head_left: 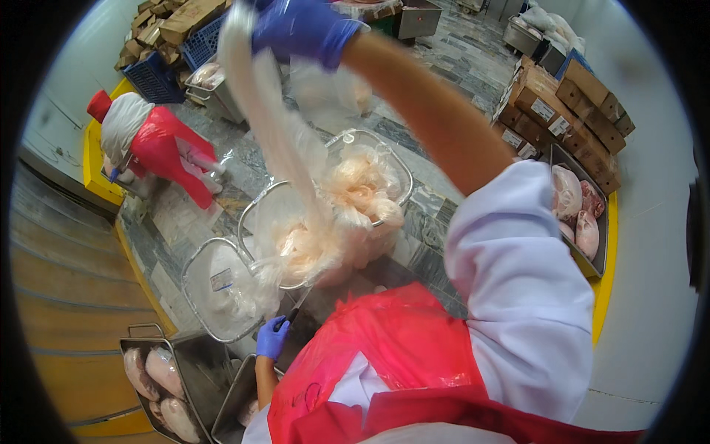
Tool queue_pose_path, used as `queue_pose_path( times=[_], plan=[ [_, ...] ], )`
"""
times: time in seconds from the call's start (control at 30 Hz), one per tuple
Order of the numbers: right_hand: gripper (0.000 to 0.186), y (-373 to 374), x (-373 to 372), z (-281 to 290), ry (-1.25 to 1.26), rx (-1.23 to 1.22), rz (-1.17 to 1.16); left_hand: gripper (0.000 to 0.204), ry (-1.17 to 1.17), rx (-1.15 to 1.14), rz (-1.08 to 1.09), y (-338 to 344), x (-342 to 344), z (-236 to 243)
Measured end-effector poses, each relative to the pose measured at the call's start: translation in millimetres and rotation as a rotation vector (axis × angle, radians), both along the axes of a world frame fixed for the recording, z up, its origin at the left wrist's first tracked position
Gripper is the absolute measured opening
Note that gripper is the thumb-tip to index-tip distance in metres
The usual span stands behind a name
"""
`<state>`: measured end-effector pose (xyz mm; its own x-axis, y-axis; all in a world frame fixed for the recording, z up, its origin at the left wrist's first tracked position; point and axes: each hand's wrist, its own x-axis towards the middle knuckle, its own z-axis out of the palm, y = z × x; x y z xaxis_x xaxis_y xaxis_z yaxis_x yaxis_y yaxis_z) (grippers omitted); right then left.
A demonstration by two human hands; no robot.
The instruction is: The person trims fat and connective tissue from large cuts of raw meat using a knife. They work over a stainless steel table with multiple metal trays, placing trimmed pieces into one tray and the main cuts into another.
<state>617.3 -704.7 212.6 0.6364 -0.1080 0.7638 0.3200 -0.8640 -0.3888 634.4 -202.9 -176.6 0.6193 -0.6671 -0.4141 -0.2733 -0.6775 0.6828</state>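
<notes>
My right hand [307, 29], in a blue glove, is raised high at the top of the view and slightly blurred. It is closed on a long strip of clear plastic film [277, 122] that hangs down toward the bags below. Low on the left, my gloved left hand [272, 338] is wrapped round a knife [293, 311] with a dark handle, its blade pointing up and away. Beyond it stand wire hoops lined with clear plastic bags. Two of these bags hold crumpled plastic wrap [362, 177]; the nearer left bag [222, 277] has a small label inside.
Metal tubs of wrapped meat stand at the lower left [177, 362] and on the right [603, 255]. Stacked cardboard boxes [551, 111] rise behind the right tub. A co-worker in a red apron [166, 144] bends over at the far left, near blue crates [154, 78].
</notes>
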Motion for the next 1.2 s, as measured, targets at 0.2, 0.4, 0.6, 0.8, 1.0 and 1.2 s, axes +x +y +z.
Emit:
queue_pose_path(
  times=[0.2, 0.4, 0.6, 0.8, 1.0, 1.2],
  plan=[
    [0.040, 14, -3, -238, 1.120, -0.152, -0.071, 0.036, 0.139, -0.073, 0.075, -6, -29, 1],
    [0.081, 81, -21, -354, 1.067, 0.012, -0.175, 0.035, 0.137, -0.071, 0.299, 39, -59, 3],
    [0.068, 108, -39, -440, 1.535, -0.242, -0.058, 0.033, 0.167, -0.119, 0.576, 65, -96, 15],
    [0.070, 96, -26, -502, 1.758, -0.511, 0.083, 0.034, 0.089, -0.095, 0.885, 73, -159, 48],
    [0.057, 47, 13, -630, 1.810, -0.778, 0.522, 0.035, 0.093, -0.142, 1.274, 30, -267, 68],
    [0.044, 20, 58, -682, 2.011, -0.900, 0.694, 0.040, -0.145, -0.060, 1.504, -18, -382, 83]
  ],
)
